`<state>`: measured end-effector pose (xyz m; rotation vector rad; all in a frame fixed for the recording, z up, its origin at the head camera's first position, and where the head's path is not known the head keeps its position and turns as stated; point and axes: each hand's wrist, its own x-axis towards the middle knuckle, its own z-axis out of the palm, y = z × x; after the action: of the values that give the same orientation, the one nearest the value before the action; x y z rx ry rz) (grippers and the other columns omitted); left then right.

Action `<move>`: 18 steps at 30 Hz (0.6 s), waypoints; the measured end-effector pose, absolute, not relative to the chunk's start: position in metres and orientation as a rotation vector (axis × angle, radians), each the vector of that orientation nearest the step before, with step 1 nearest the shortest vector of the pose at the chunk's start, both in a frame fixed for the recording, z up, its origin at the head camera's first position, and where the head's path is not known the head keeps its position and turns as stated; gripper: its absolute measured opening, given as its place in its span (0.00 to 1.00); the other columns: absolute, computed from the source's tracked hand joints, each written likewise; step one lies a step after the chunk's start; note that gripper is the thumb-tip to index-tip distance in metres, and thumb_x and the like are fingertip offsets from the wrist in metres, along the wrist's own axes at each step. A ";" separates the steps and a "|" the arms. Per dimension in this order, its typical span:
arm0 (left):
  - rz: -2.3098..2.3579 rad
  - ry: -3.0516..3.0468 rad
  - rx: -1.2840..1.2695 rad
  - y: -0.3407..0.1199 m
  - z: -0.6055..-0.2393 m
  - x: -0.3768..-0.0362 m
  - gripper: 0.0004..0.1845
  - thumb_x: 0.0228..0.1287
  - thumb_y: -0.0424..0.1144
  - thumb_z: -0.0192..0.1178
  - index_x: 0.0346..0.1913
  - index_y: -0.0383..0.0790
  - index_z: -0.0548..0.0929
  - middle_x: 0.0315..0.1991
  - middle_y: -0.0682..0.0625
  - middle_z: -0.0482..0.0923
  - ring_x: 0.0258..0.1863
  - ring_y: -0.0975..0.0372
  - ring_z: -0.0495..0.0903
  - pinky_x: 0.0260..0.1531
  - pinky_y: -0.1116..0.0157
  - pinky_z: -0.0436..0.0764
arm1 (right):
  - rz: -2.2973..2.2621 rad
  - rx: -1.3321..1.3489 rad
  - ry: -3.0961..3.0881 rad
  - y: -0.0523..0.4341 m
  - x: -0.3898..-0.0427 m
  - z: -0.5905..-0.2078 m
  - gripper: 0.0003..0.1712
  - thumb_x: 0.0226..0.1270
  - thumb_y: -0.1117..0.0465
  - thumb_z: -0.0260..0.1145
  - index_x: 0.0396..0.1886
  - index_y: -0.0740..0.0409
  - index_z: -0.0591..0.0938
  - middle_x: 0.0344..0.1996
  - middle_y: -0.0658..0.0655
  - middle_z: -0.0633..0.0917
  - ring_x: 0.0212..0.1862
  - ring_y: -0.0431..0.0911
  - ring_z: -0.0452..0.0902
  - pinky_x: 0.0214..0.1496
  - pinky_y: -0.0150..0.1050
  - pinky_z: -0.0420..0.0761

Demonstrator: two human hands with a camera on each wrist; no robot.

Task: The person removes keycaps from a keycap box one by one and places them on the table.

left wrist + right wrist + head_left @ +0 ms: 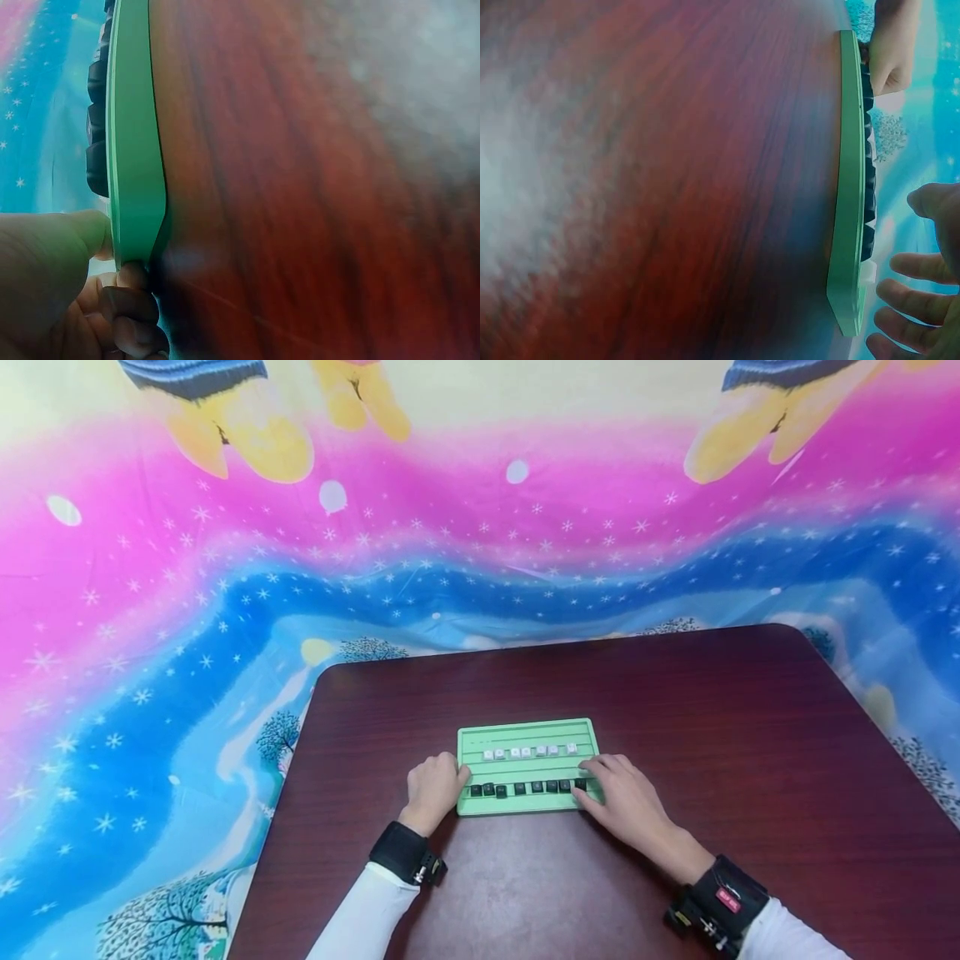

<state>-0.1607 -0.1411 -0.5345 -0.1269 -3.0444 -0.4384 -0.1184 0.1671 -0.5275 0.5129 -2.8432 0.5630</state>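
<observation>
Looking down, head view: a green tray (527, 766) lies flat near the middle of the dark wooden bench (750, 735), with a row of white keycaps (528, 751) above a row of black keycaps (525, 788).
Left hand (432, 789): curled at the tray's left edge, thumb on top.
Right hand (626, 802): fingers spread loosely over the right end of the black row.
Left wrist view: thumb (79, 232) and bent fingers (127, 304) pinch the tray's corner (135, 217).
Right wrist view: the fingers (919, 300) hang relaxed just beside the tray's end (849, 285); whether they touch a cap cannot be told.
Handling: the tray looks light, stiff, thin plastic, probably best held by its edges; the loose caps would likely slide if it tilted.
Hard to read: cap lettering too small; bench blurred in both wrist views.
</observation>
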 end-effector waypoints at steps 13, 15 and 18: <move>-0.483 -3.095 -0.084 -0.141 -0.533 -0.165 0.27 0.65 0.42 0.55 0.11 0.50 0.56 0.12 0.59 0.48 0.12 0.63 0.54 0.14 0.64 0.55 | 0.523 0.537 -2.861 0.170 -0.129 -0.535 0.22 0.62 0.51 0.74 0.51 0.58 0.85 0.43 0.56 0.86 0.49 0.53 0.81 0.51 0.50 0.81; -0.490 -3.099 -0.087 -0.141 -0.533 -0.165 0.27 0.65 0.42 0.55 0.11 0.50 0.56 0.12 0.59 0.48 0.12 0.63 0.54 0.14 0.65 0.54 | 0.518 0.539 -2.862 0.170 -0.129 -0.536 0.21 0.62 0.51 0.74 0.50 0.58 0.85 0.43 0.56 0.86 0.48 0.52 0.81 0.51 0.49 0.81; -0.504 -3.102 -0.097 -0.141 -0.532 -0.164 0.27 0.66 0.42 0.55 0.11 0.50 0.56 0.12 0.59 0.47 0.13 0.64 0.51 0.14 0.65 0.52 | 0.506 0.544 -2.868 0.169 -0.130 -0.536 0.20 0.61 0.52 0.75 0.49 0.58 0.86 0.43 0.56 0.86 0.48 0.51 0.80 0.50 0.48 0.81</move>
<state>-0.1644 -0.1412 -0.5324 -0.0969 -3.1018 -0.5042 -0.1297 0.1693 -0.5365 0.5435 -2.8681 0.5060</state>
